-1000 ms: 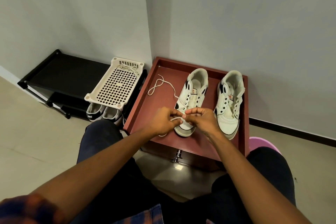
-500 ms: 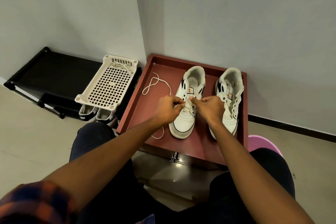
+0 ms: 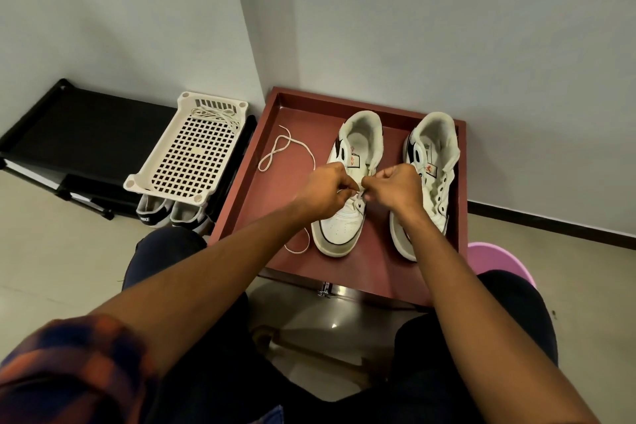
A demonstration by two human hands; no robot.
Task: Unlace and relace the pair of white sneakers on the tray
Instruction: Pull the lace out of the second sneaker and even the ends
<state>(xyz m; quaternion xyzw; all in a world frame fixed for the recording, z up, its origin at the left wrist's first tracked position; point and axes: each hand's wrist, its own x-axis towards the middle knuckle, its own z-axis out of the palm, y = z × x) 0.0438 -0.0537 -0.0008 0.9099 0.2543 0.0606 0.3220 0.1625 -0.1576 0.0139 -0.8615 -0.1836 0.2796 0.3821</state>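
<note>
Compared with half a second ago, both hands are sitting a little higher along the centre sneaker (image 3: 342, 225), nearer to its tongue; one second ago they were working low, near the toe. The loose part of the lace (image 3: 286, 148) is lying in the same loop on the tray (image 3: 368, 274), left of centre in the frame.

We are seeing the left hand (image 3: 323, 190) and the right hand (image 3: 396, 188) meeting over the middle of this sneaker, almost touching each other. The fingers of both hands are curled tightly, with only a narrow gap at the tips, and they are pinching the lace where it is crossing the eyelets. One end of the lace is showing below the left wrist, beside the toe.

The other sneaker (image 3: 433, 162) is standing just to the right on the same tray, its eyelets looking empty. Both sneakers are pointing their toes toward the bottom of the frame.

A white basket (image 3: 188, 157) is resting on a black rack (image 3: 86, 127) in the left part of the frame.
</note>
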